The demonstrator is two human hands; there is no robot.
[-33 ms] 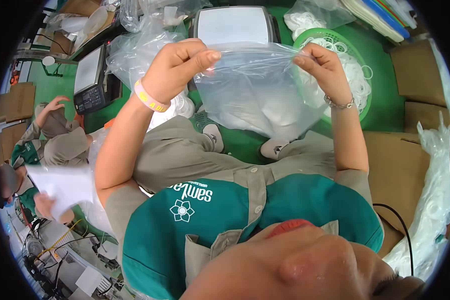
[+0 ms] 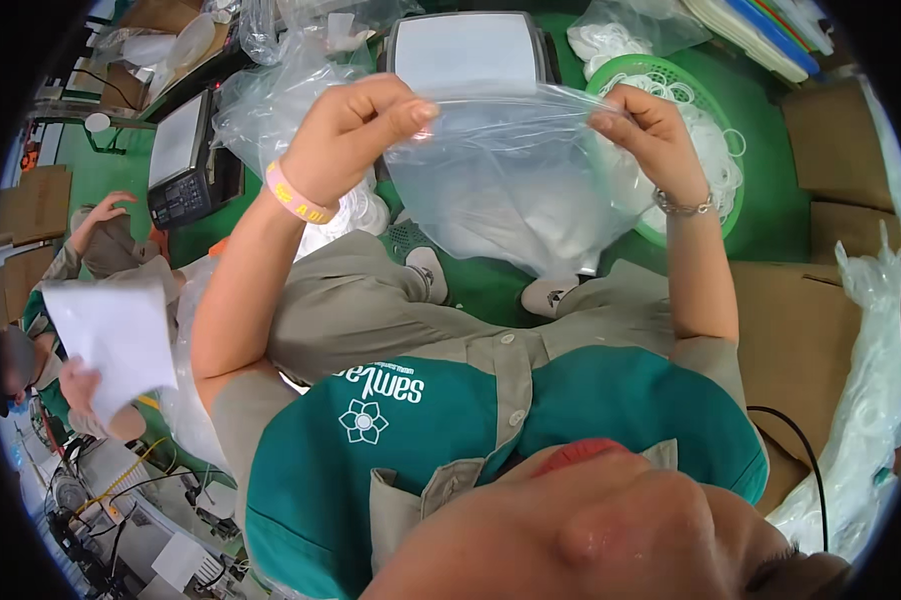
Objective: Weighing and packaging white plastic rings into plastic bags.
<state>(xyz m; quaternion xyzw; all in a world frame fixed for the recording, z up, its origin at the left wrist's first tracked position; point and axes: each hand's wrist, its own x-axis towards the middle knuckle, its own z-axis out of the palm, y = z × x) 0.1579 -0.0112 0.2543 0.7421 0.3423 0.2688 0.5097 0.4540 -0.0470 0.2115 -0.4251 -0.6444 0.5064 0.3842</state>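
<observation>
Above the green basket (image 2: 733,215) of white rings, the left hand (image 2: 356,135) and right hand (image 2: 646,135) each pinch the clear plastic bag (image 2: 511,190) at its top edge, seemingly spreading its mouth, which next needs pulling apart.

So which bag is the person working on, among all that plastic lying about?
Start at the grey weighing scale on the green floor, top centre. Just in front of it, the left hand and right hand pinch the top edge of one clear plastic bag. Unlike the crumpled bags around it, it is stretched flat in the air.
</observation>
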